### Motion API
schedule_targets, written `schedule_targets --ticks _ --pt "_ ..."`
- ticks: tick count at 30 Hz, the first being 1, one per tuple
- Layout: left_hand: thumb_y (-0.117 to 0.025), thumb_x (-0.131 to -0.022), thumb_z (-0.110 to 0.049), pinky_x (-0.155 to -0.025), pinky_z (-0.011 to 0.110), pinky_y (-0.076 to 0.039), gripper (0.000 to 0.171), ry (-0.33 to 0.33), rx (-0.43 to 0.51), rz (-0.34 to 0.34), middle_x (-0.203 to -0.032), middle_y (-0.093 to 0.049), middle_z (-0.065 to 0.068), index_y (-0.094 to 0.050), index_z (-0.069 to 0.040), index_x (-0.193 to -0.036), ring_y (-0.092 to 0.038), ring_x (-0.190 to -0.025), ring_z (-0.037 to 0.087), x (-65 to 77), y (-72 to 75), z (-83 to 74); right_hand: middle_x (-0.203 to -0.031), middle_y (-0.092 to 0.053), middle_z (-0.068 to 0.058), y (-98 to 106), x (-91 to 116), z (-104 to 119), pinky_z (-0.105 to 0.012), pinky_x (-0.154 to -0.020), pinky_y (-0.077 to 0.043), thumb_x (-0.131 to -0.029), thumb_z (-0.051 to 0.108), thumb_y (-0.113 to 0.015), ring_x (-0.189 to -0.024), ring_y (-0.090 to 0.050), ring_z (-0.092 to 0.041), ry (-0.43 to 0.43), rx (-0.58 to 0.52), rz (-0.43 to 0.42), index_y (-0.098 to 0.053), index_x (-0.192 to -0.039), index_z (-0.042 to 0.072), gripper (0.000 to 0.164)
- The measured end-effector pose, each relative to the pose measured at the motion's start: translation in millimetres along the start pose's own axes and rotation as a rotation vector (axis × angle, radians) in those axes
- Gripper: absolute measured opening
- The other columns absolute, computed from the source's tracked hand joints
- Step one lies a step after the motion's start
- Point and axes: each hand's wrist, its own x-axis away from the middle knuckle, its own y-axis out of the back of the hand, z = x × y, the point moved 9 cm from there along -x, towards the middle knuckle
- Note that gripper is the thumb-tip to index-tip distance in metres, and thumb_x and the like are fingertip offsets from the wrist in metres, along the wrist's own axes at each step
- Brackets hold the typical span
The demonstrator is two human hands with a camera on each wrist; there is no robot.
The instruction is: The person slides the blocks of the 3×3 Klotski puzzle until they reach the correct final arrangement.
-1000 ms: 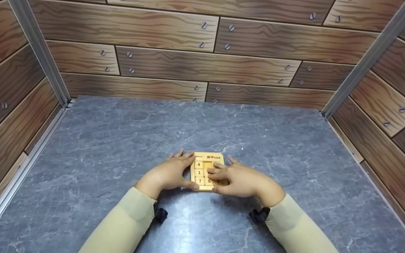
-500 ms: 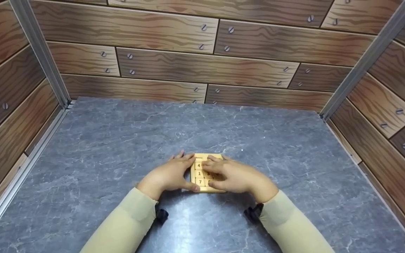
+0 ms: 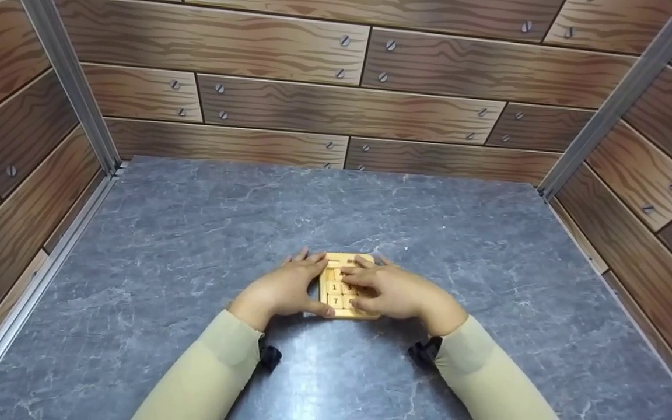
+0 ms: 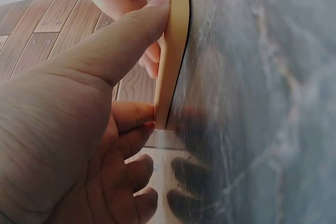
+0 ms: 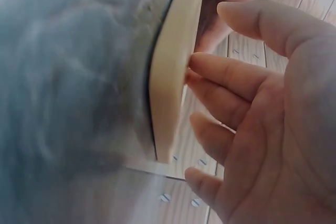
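A yellow number slide puzzle (image 3: 349, 314) lies flat on the table, its tiles 1 and 7 readable in the left column. My left hand (image 3: 287, 287) holds the frame by its left side, thumb at the near corner and forefinger at the far one; the left wrist view shows that thumb on the frame's edge (image 4: 177, 35). Over the right half of the puzzle is my right hand (image 3: 399, 291), hiding the tiles there. In the right wrist view its extended fingers (image 5: 231, 72) touch the puzzle's top face. The top left slot has no tile in it.
The grey marbled table (image 3: 242, 216) spreads around the puzzle. Wood-print walls (image 3: 289, 111) with metal corner posts (image 3: 70, 81) close it in at the back and both sides. A dark wrist device (image 3: 426, 352) sits at the right cuff.
The right hand went left over the tiles, then slightly back right. Tile 4 has left the top left slot, sliding right into the former gap. The left hand keeps its hold.
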Motion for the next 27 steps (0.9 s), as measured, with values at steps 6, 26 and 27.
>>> schedule_targets --ticks 6,26,27 --pt "-0.091 -0.092 -0.060 -0.148 0.060 -0.009 0.115 0.008 0.002 0.004 -0.191 -0.022 -0.001 -0.032 -0.015 -0.180 -0.006 -0.180 0.036 -0.5 -0.3 0.8 -0.171 -0.058 -0.008 6.0 6.7 -8.2 -0.070 -0.145 -0.008 -0.111 0.041 -0.066 -0.173 -0.034 -0.039 -0.065 -0.001 0.021 -0.064 -0.162 0.016 0.056" --pt "-0.092 -0.090 -0.060 -0.148 0.061 -0.012 0.116 0.001 -0.015 -0.017 -0.191 -0.024 0.001 -0.034 -0.013 -0.179 -0.009 -0.180 0.037 -0.7 -1.1 0.7 -0.180 -0.046 -0.004 -6.8 15.4 34.0 -0.062 -0.146 -0.017 -0.108 0.049 -0.070 -0.175 -0.032 -0.029 -0.014 0.077 0.075 -0.058 -0.167 0.020 0.067" --pt "-0.092 -0.090 -0.060 -0.148 0.061 -0.012 0.116 0.001 -0.017 -0.016 -0.191 -0.024 0.001 -0.034 -0.013 -0.179 -0.009 -0.180 0.037 -0.9 -1.2 0.6 -0.180 -0.045 -0.004 -7.7 15.0 33.0 -0.062 -0.146 -0.017 -0.108 0.049 -0.070 -0.175 -0.032 -0.029 -0.019 0.071 0.076 -0.058 -0.167 0.020 0.067"
